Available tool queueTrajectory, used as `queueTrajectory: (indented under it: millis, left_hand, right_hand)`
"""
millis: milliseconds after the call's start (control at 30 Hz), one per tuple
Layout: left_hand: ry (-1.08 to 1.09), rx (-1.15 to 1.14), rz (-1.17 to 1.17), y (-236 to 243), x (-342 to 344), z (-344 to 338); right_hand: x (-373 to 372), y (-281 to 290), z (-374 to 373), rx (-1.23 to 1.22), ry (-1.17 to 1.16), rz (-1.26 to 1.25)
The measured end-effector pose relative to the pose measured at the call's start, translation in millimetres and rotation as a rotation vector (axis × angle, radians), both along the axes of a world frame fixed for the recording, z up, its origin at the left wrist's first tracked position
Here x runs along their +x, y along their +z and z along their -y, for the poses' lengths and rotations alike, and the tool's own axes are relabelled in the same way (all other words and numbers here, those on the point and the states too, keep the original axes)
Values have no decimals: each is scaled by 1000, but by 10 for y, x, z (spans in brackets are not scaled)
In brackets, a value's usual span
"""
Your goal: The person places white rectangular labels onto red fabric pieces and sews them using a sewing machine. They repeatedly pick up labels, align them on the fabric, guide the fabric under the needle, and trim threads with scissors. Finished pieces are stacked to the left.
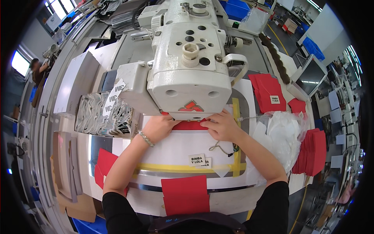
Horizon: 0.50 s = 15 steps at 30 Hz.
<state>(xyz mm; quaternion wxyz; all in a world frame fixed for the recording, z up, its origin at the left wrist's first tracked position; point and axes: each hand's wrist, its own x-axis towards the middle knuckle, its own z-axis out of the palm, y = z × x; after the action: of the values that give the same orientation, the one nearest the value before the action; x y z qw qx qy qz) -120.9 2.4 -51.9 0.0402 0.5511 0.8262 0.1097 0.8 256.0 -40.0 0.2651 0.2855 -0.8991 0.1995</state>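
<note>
Under the head of a large white industrial sewing machine (191,74), a red fabric piece (186,125) lies flat, its far part hidden by the machine. My left hand (159,128) grips the piece's left end, fingers bent and partly hidden behind the machine head. At the other end my right hand (223,125) is closed on the piece's right edge, thumb and fingertips together. Closer to me on the white work surface, two small cream labels with dark print (197,160) overlap. A dark cord (221,151) lies beside my right wrist.
Red pieces lie at the near edge (185,194), at left (104,163), and in stacks at right (269,93) (311,152). A box of white-grey strips (104,117) stands left. Right of my arm sits a clear plastic bag (286,134); beyond is a screen (310,76). Yellow tape (167,167) frames the surface.
</note>
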Motion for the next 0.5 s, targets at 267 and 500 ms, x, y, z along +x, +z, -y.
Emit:
queueTrajectory:
  millis: [267, 500]
  left_hand:
    - [74, 88, -193, 285, 189, 209]
    - [-22, 233, -183, 298, 304, 256]
  right_hand:
    - [53, 43, -2, -4, -4, 29]
    - [315, 92, -109, 6, -55, 125]
